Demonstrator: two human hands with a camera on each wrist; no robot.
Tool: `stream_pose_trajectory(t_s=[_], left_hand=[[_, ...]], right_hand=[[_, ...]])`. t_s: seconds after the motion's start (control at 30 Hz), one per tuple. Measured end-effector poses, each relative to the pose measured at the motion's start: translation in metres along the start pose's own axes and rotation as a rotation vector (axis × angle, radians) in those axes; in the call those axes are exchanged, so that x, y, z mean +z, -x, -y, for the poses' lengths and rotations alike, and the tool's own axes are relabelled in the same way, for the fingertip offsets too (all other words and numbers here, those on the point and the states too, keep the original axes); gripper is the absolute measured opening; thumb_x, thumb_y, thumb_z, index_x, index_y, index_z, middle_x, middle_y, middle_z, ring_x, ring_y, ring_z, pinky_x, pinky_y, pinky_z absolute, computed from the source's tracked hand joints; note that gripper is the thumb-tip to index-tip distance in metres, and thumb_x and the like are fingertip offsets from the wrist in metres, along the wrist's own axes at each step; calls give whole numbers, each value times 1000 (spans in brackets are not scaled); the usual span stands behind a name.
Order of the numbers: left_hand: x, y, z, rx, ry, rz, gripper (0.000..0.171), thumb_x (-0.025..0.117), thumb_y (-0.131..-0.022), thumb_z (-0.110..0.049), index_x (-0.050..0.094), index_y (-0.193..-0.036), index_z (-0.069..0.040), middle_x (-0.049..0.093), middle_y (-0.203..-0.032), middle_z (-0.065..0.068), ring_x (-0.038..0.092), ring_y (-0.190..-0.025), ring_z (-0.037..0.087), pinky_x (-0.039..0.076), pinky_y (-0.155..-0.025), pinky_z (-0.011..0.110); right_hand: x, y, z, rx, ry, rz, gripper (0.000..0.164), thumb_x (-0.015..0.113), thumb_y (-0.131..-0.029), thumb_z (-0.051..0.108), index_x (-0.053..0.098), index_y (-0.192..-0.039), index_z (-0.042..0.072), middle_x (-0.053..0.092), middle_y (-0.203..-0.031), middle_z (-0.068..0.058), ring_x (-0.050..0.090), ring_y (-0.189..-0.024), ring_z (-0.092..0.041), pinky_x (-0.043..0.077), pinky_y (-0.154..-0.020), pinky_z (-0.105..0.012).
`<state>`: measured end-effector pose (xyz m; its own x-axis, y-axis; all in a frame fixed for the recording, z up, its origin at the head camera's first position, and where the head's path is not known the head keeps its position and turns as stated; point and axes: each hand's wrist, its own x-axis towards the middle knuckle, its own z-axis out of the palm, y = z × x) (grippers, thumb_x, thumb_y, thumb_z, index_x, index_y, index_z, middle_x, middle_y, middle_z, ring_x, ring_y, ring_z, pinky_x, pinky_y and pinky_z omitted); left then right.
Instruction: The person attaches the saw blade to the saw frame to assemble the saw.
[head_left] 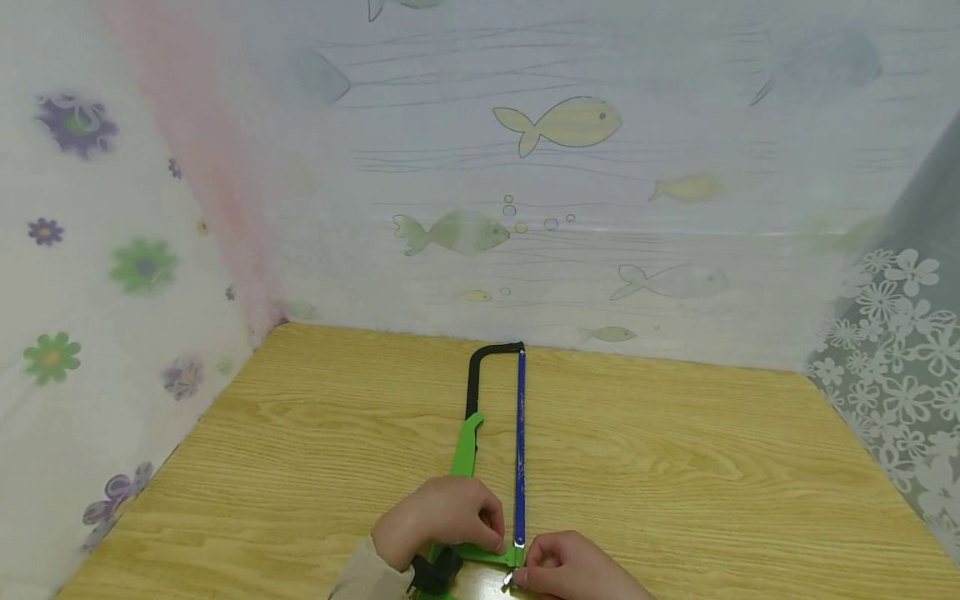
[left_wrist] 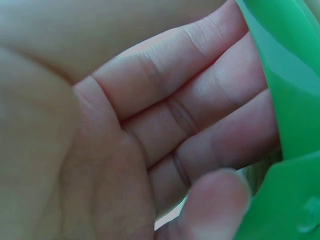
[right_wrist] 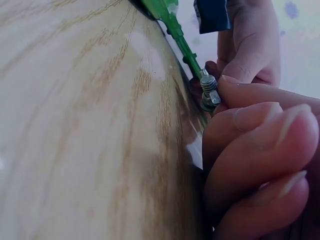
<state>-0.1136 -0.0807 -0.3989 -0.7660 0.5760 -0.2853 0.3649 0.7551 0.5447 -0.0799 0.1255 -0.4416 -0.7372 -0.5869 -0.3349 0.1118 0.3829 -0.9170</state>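
A hacksaw (head_left: 463, 446) lies on the table, its black bowed frame (head_left: 474, 379) pointing away and its blue blade (head_left: 521, 450) along the right side. My left hand (head_left: 450, 512) grips the green part near the handle end. In the left wrist view, the fingers (left_wrist: 200, 95) reach behind the green plastic (left_wrist: 290, 75) and the thumb is bent toward it. At the near end of the blade, my right hand (head_left: 573, 567) pinches a small metal wing nut (head_left: 507, 581). The right wrist view shows its threaded silver bolt (right_wrist: 208, 82) at the fingertips.
The wood-grain table (head_left: 675, 467) spreads around the saw. Fish-printed sheeting (head_left: 600, 208) stands behind it, flower-printed sheeting (head_left: 97, 333) to the left, and a lacy grey curtain (head_left: 900, 350) to the right. A black wrist strap device (head_left: 435, 571) sits on my left wrist.
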Motion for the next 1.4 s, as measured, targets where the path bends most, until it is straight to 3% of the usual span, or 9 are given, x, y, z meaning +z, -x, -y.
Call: stream_pose_trajectory(t_s=[0.33, 0.8, 1.4], left_hand=[[1, 0, 1, 6, 4, 3, 11, 68, -74, -37, 62, -67, -31, 54, -64, -20, 48, -56, 0, 38, -54, 22], [0, 0, 1, 17, 25, 8, 10, 68, -75, -36, 63, -68, -30, 55, -65, -20, 49, -57, 0, 39, -54, 22], [-1, 1, 0, 11, 32, 7, 11, 68, -75, -36, 62, -67, -30, 55, -64, -19, 49, -56, 0, 39, -54, 22]], right_hand=[[1, -1, -1, -16, 32, 1, 23, 62, -82, 29, 63, -76, 7, 43, -55, 6, 35, -47, -8, 27, -44, -21], [1, 2, 3, 4, 6, 20, 34, 56, -86, 35, 60, -68, 6, 44, -53, 4, 34, -43, -9, 28, -44, -23], [0, 3, 4, 2, -8, 36, 27, 57, -86, 32, 62, -76, 8, 45, -55, 4, 36, -45, -9, 28, -44, -23]])
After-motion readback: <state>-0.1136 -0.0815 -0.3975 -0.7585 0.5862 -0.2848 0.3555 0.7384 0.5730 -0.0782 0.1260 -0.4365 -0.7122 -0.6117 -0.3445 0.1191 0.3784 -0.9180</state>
